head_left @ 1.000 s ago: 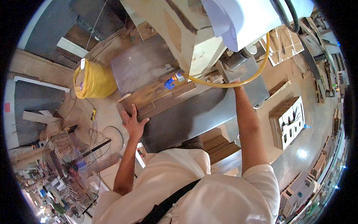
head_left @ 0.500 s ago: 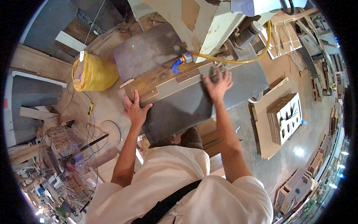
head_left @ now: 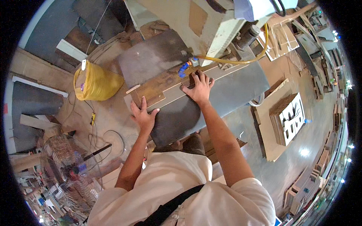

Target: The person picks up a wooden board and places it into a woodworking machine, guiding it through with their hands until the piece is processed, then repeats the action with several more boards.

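My left hand point(head_left: 142, 115) rests with fingers spread at the left end of a long brown wooden board with a stepped edge point(head_left: 151, 95). The board lies across a dark grey machine table point(head_left: 173, 118). Close to the board's middle, my right hand point(head_left: 200, 90) arches its bent fingers over a dark piece point(head_left: 191, 81), mostly hidden beneath them; its kind cannot be made out. Just beyond that hand hangs a blue jointed nozzle point(head_left: 183, 70). A thin pale strip point(head_left: 222, 75) runs along the board's front edge toward the right.
A yellow hose point(head_left: 241, 61) curves from the pale machine body point(head_left: 222, 37). At left stand a yellow sack point(head_left: 98, 83) and a caged fan point(head_left: 69, 169), with cables on the floor. On the right, stacked cut panels point(head_left: 286, 120) lie on cardboard point(head_left: 266, 143).
My right hand has moved left along the board, up close to the blue nozzle, with its fingers more bent. My left hand stays spread at the board's left end. The view has shifted slightly.
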`<state>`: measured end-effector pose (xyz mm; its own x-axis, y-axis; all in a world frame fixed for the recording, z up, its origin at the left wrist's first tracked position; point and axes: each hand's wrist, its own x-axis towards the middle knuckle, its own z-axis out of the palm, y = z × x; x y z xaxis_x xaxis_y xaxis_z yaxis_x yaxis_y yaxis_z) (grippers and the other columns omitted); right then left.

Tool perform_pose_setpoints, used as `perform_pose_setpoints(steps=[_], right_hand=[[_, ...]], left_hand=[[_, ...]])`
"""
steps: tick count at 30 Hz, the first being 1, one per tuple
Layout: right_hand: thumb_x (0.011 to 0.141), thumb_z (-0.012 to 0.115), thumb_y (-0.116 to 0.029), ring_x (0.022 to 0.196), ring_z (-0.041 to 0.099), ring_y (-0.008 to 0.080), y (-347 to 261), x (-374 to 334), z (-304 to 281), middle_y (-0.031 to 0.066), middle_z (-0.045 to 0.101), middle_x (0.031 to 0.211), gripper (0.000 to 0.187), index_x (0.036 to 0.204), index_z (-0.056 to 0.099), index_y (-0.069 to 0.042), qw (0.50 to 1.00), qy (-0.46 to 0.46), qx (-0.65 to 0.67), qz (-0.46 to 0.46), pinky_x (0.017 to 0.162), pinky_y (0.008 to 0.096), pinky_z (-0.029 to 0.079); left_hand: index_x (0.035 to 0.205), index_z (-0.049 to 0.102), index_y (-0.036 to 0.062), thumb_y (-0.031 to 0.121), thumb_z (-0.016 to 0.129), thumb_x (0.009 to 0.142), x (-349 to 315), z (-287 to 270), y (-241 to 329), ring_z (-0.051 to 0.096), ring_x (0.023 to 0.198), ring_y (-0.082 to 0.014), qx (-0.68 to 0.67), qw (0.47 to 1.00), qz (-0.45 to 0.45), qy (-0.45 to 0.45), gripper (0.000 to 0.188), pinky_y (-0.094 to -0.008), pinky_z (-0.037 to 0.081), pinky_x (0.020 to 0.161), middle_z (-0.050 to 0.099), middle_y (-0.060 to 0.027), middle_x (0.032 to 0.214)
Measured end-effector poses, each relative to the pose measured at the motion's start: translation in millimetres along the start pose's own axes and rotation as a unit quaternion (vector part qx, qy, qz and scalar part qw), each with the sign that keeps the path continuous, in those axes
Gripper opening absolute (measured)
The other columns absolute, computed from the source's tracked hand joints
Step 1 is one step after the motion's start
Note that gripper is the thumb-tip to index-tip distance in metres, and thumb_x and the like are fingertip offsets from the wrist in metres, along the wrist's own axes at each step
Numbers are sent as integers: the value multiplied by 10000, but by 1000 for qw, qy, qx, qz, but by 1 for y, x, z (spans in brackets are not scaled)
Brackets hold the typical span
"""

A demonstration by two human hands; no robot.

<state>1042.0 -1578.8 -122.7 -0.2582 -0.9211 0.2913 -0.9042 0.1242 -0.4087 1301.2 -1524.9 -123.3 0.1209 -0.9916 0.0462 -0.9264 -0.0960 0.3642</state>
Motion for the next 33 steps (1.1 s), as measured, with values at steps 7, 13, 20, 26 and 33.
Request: perform_pose_setpoints(steps=[7, 13, 20, 26, 33], right_hand=[[540, 764, -533, 1145, 457, 313, 2, 1, -1, 81, 554, 1198, 695, 1068, 664, -93, 999, 42, 16, -17, 1044, 519, 219], [548, 743, -577, 1150, 455, 351, 13, 4, 1, 103, 549, 1228, 722, 1090, 665, -106, 999, 23, 19, -27, 1064, 566, 191], [532, 744, -580, 1148, 464, 319, 12, 7, -2, 95, 556, 1191, 734, 1087, 665, -105, 1000, 7, 6, -23, 1054, 575, 204], [532, 743, -582, 1151, 462, 324, 20, 9, -1, 96, 559, 1166, 734, 1082, 666, -102, 999, 24, 18, -37, 1049, 561, 220], [524, 748, -578, 1103, 473, 335, 19, 13, -6, 96, 558, 1162, 689, 1005, 669, -91, 999, 35, 8, -41, 1030, 546, 245]], left_hand=[[1412, 423, 274, 494, 760, 675, -7, 7, -2, 196, 1388, -378, -10, 1000, 10, 24, 840, -654, 218, 994, 179, -227, 1502], [1417, 405, 261, 485, 754, 699, -8, 8, 3, 204, 1385, -375, 9, 1000, 6, 10, 829, -624, 201, 1023, 184, -219, 1491], [1429, 382, 274, 493, 742, 709, -11, 9, 5, 206, 1383, -378, 6, 1000, 4, 18, 834, -633, 190, 1027, 179, -215, 1493], [1425, 387, 290, 492, 750, 699, -9, 14, 9, 217, 1377, -380, 20, 1000, -3, 11, 836, -623, 191, 1023, 180, -213, 1494], [1418, 388, 293, 492, 758, 690, -10, 19, 11, 244, 1361, -389, 20, 999, 12, 38, 840, -628, 213, 1008, 202, -223, 1483]])
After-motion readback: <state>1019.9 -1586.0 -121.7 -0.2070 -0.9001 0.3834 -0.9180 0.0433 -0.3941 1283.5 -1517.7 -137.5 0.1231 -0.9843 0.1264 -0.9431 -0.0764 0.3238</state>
